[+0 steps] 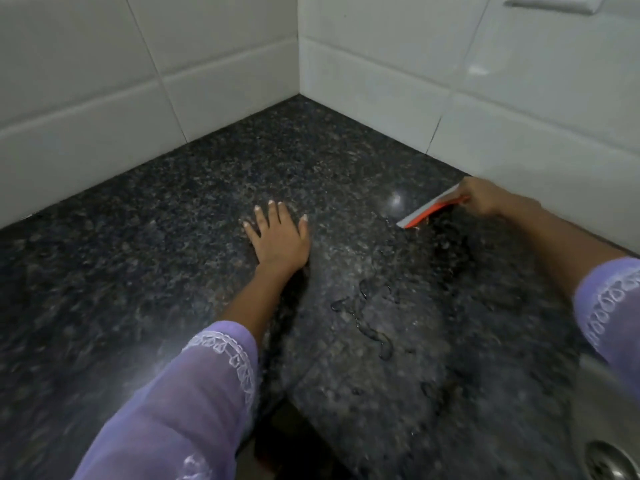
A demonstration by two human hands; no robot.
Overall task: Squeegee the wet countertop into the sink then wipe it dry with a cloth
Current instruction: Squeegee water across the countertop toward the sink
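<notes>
The right hand (485, 199) is gripping the squeegee (429, 211) on the wet counter (173, 237) by the wall (519, 116), while the left hand (278, 237) is lying flat, fingers spread.

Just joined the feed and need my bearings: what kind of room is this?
Most likely a home kitchen, at a counter corner. A dark speckled stone countertop meets white tiled walls, and a steel sink with its drain shows at lower right. The right hand holds a squeegee on the wet surface.
</notes>
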